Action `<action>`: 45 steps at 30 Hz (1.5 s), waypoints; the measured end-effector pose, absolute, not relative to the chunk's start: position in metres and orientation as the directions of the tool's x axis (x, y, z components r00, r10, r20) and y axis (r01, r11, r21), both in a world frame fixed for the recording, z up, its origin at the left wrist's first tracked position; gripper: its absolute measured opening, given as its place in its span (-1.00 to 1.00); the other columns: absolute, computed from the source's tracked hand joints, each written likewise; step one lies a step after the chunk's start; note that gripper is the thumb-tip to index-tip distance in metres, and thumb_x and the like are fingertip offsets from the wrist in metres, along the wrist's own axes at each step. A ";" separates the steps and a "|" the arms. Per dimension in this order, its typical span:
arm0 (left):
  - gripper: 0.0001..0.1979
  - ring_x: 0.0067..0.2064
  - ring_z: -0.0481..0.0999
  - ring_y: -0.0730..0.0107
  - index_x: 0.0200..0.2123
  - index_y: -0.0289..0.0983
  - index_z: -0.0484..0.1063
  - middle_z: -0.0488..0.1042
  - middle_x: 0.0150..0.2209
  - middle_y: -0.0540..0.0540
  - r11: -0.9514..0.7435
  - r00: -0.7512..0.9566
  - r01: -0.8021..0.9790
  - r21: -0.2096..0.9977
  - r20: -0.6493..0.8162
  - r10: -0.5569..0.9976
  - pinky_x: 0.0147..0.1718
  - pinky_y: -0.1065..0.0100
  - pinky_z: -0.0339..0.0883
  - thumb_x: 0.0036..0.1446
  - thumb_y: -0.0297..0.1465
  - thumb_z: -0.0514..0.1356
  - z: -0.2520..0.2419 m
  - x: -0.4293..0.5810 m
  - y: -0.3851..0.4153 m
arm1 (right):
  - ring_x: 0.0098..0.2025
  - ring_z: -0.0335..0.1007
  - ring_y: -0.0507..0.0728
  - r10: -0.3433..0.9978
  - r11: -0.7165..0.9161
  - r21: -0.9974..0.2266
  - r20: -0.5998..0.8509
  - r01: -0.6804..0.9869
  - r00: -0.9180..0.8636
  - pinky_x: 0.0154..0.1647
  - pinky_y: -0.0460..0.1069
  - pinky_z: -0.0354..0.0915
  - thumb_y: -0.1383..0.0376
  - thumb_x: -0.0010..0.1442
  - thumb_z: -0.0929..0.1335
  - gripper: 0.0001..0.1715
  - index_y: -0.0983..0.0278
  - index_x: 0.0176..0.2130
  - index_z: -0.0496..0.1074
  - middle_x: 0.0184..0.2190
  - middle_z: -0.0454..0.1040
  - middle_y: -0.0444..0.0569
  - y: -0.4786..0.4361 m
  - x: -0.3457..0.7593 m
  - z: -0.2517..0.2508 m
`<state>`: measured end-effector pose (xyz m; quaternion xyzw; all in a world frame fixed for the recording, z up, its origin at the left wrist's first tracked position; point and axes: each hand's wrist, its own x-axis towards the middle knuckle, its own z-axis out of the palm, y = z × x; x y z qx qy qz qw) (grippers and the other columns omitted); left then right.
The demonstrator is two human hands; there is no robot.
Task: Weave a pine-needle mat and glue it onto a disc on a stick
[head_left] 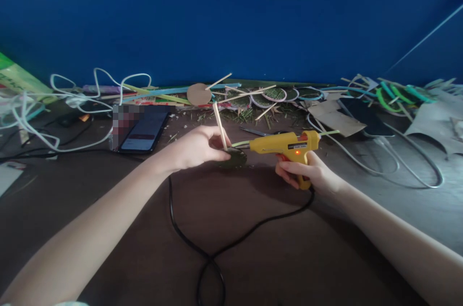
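My right hand [307,171] is wrapped round the handle of a yellow hot glue gun [273,144], whose small orange light glows. A pale green glue stick [331,132] pokes out of its back end. The nozzle points left, close to a dark green round disc [235,157] pinched in my left hand [197,149]. A flat wooden stick [220,127] rises at a slant from the disc, beside my left thumb. Whether the nozzle touches the disc or the stick I cannot tell. My left fingertips are partly hidden behind the stick.
From the glue gun a black cord [267,219] loops across the table front. Scissors [256,132] lie just beyond the nozzle. A phone [144,130] rests at left, white cables [27,108] beside it. Sticks, a cardboard circle [198,94] and grass-covered rings line the blue wall [231,17].
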<state>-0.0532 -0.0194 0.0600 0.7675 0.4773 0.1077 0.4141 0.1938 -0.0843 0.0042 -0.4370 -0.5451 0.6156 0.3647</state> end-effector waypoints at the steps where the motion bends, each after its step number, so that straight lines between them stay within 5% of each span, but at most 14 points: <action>1: -0.80 -0.35 0.45 0.40 -0.37 -0.27 0.39 0.48 -0.39 0.01 -0.201 0.522 0.642 0.740 -0.230 0.822 -0.38 0.40 0.24 -0.13 -0.36 0.26 0.060 -0.053 -0.019 | -0.68 0.08 -0.06 0.925 -0.136 -0.990 -0.138 0.031 -0.353 -0.66 -0.08 -0.05 0.18 0.08 0.34 -0.76 0.28 -0.42 0.22 -0.68 0.23 -0.21 -0.084 0.194 0.004; 45: -0.79 -0.31 0.45 0.35 -0.39 -0.23 0.39 0.49 -0.40 0.02 -0.243 0.536 0.692 0.680 -0.258 0.804 -0.33 0.34 0.22 -0.13 -0.29 0.27 0.054 -0.069 -0.005 | -0.72 0.07 -0.05 0.915 -0.128 -0.990 -0.138 0.053 -0.378 -0.65 -0.07 -0.03 0.20 0.04 0.33 -0.79 0.28 -0.43 0.23 -0.73 0.25 -0.22 -0.081 0.201 -0.001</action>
